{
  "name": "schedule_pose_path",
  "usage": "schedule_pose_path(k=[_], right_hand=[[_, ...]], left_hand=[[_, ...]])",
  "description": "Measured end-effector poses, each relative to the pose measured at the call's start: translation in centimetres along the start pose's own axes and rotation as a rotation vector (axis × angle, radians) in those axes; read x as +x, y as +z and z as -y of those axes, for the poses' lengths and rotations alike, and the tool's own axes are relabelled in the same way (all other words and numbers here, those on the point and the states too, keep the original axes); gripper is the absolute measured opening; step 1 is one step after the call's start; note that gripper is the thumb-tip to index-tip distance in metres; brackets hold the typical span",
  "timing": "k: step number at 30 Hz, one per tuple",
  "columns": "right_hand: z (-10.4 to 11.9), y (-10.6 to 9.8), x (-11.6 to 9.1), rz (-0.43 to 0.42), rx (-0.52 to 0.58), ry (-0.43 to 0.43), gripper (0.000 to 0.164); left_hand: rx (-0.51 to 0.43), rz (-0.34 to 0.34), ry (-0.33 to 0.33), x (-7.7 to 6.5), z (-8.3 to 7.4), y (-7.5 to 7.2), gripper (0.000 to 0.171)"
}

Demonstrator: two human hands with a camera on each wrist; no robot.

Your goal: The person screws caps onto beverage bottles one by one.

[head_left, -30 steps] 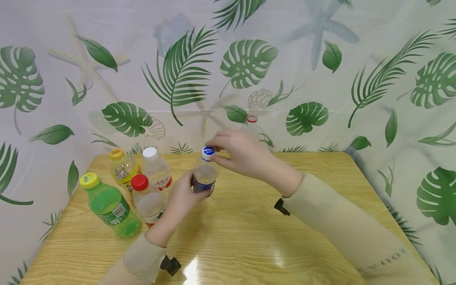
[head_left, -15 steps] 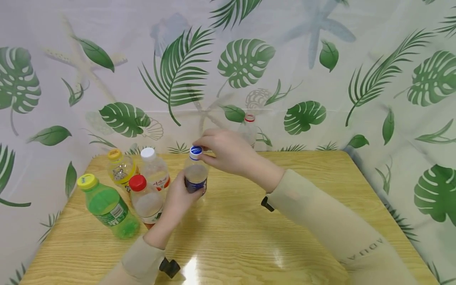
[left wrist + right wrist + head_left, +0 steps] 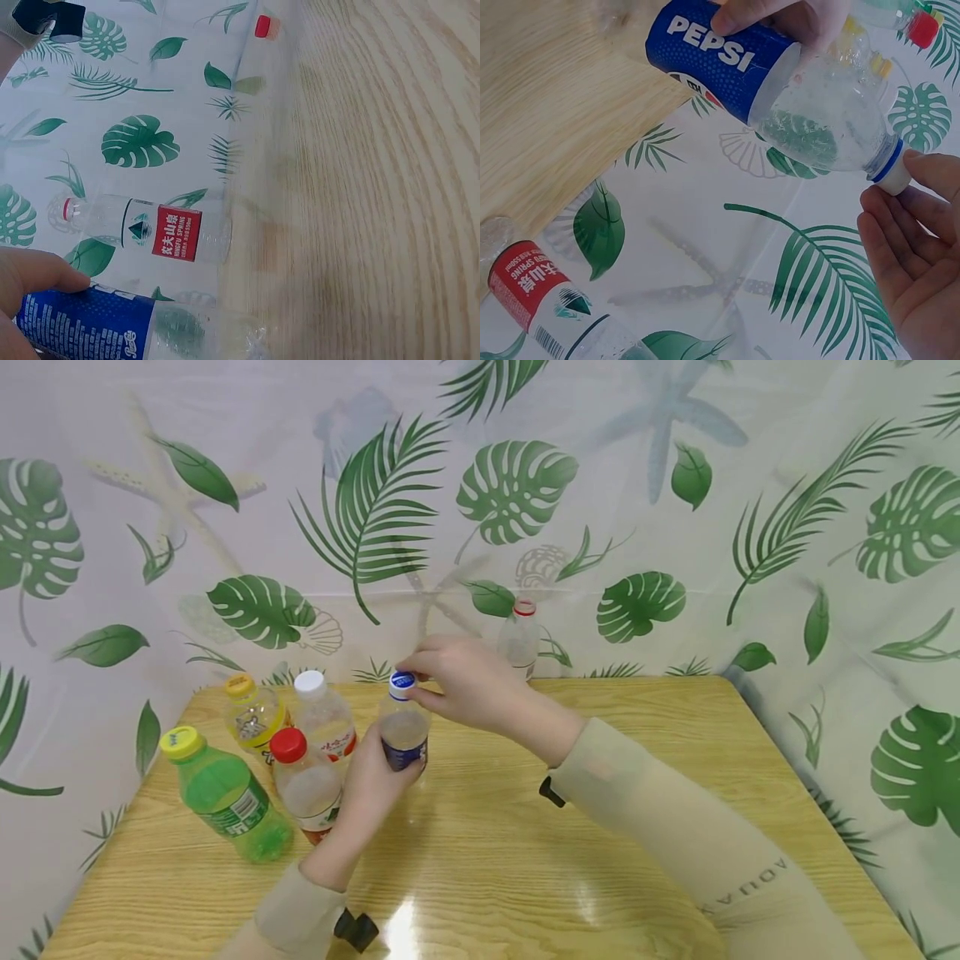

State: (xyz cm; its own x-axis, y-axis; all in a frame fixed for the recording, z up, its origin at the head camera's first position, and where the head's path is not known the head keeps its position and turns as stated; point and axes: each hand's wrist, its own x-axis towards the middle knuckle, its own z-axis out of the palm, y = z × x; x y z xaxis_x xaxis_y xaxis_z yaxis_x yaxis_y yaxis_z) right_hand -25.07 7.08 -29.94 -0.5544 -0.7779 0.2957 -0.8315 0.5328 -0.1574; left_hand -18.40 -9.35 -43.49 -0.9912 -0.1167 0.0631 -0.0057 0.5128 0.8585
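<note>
A clear Pepsi bottle with a blue label stands upright near the back of the table. My left hand grips it round the label. At its top, my right hand pinches the white cap between thumb and fingers; the cap sits on the neck, above a blue ring. Behind the right hand is a clear water bottle with a red and white label, its neck ringed in red and without a cap. The Pepsi bottle's lower end is partly hidden by my left hand in the head view.
Several capped bottles stand at the left of the wooden table: a green one, a red-capped one, a white-capped one and a yellow-capped one. A small red cap lies near the table's back edge. A leaf-patterned sheet hangs behind.
Both hands have shifted left with the Pepsi bottle, closer to the group of bottles. More of the water bottle behind now shows. The right hand stays at the cap.
</note>
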Motion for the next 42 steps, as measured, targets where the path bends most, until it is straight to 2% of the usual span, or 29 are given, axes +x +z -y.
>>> schedule_pose_path(k=[6,12,18,20,27,35,42], right_hand=[[0.4,0.3,0.2,-0.018,-0.014,-0.027,0.026],[0.6,0.5,0.2,-0.032,-0.028,-0.036,0.025],[0.6,0.5,0.3,-0.021,-0.012,-0.021,0.027],[0.6,0.6,0.2,-0.023,-0.003,-0.018,0.027],[0.5,0.7,0.2,-0.04,0.014,-0.025,0.026],[0.3,1.0,0.1,-0.059,0.012,-0.022,0.028],[0.2,1.2,0.1,-0.07,0.023,-0.031,0.028]], left_hand=[[-0.053,-0.026,-0.011,-0.3,-0.6,-0.2,0.081],[-0.125,-0.06,0.006,-0.4,-1.3,-0.6,0.067],[-0.219,-0.044,-0.008,-0.3,-2.0,-1.0,0.084],[-0.234,-0.039,-0.007,-0.3,-2.2,-1.1,0.085],[-0.219,-0.055,0.027,-0.2,-2.9,-1.6,0.078],[-0.168,-0.029,0.021,-0.1,-3.3,-1.9,0.075],[-0.145,-0.039,0.042,-0.1,-3.7,-2.2,0.074]])
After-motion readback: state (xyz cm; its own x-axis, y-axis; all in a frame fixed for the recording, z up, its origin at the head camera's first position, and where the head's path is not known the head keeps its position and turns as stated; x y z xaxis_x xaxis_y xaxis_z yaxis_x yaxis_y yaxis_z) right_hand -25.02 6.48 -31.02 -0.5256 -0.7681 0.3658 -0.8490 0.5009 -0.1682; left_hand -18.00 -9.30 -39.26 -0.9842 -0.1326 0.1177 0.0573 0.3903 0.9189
